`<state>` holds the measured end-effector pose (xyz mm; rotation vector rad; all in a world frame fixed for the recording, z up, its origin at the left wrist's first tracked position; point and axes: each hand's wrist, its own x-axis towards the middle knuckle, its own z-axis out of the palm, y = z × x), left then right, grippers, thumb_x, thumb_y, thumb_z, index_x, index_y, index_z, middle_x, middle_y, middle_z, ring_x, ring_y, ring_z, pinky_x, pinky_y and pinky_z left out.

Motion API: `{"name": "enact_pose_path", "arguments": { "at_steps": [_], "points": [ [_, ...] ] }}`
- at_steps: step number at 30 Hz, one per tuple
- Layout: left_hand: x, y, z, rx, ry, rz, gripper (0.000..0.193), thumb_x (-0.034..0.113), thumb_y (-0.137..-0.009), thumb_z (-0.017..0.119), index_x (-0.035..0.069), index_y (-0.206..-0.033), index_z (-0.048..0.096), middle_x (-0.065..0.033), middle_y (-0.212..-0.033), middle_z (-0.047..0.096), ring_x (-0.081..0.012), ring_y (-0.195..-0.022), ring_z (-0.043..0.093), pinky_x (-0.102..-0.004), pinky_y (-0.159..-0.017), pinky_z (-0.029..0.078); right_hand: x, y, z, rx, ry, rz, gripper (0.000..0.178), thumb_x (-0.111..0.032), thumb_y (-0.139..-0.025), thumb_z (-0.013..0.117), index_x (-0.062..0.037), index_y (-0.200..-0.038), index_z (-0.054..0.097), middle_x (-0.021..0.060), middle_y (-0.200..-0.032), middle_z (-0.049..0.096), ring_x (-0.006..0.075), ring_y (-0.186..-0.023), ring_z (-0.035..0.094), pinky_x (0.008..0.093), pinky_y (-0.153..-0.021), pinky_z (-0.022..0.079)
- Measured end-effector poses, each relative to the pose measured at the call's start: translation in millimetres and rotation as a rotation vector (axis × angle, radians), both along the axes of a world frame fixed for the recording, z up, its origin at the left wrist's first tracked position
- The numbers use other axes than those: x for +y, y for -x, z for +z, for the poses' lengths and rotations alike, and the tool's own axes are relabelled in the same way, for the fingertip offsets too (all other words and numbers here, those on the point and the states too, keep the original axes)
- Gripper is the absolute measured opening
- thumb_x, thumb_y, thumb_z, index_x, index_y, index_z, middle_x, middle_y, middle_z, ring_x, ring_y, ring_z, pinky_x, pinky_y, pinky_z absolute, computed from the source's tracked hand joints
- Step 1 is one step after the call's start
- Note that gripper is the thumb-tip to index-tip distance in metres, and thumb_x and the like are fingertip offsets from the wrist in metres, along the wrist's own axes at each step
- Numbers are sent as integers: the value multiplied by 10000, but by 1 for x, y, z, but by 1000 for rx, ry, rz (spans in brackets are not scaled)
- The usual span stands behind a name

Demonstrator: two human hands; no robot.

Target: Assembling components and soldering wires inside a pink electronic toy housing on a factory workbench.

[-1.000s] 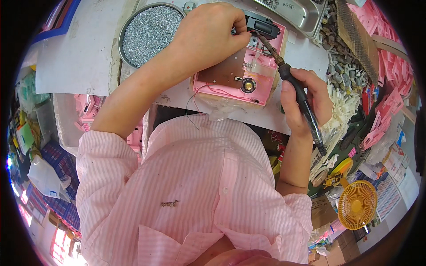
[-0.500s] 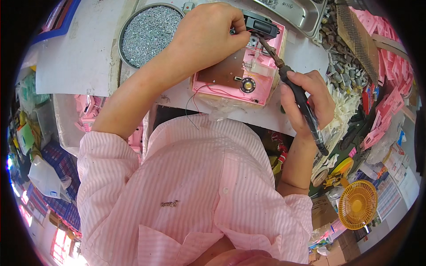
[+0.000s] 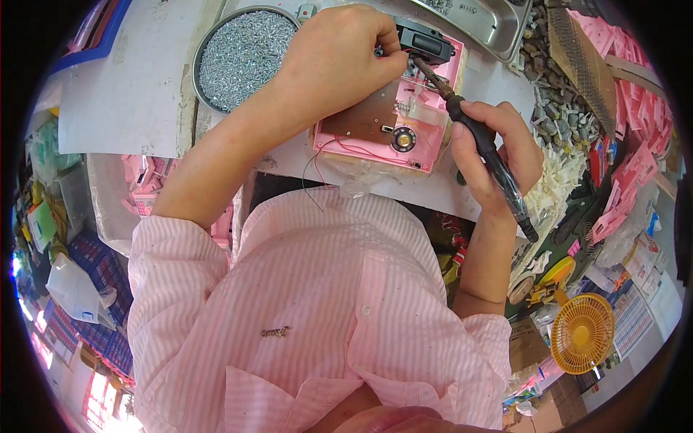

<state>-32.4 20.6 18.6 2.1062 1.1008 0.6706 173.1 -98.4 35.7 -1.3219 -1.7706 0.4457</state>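
Observation:
A soldering iron with a black handle is in my right hand, fingers wrapped round it. Its dark tip reaches up and left, close to my left fingertips. My left hand is closed in a pinch over the far part of a pink plastic housing; whatever lies between the fingertips is hidden. Next to those fingers sits a black rectangular part. A brown circuit board, partly under my left hand, and a round black component lie in the housing. Thin red wires trail over its near edge.
Left of the housing stands a round metal bowl full of small screws. A steel tray is at the far right. Piles of small metal parts, whitish pieces and pink plastic parts crowd the right side. A yellow basket is lower right.
My right hand and the soldering iron have shifted slightly up and to the left, and the iron's tip is a little nearer my left fingertips. My left hand stays in place.

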Motion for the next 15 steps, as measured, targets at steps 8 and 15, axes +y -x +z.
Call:
{"name": "enact_pose_path", "arguments": {
  "at_steps": [8,15],
  "points": [
    [-6,-2,-1,-11,-81,29,158,149,-784,729,18,-742,650,-171,-789,643,-374,-761,653,-461,-686,518,0,0,3,4,12,-38,296,6,-740,784,-38,-1024,711,70,-763,672,160,-612,576,268,-549,442],
    [-10,-4,-4,-20,-106,56,165,146,-789,731,25,-738,632,-165,-782,627,-371,-752,645,-456,-677,514,-5,-4,0,20,-6,-37,288,-15,-741,796,-28,-1017,716,68,-745,665,160,-602,568,271,-540,427]
  ]
}}
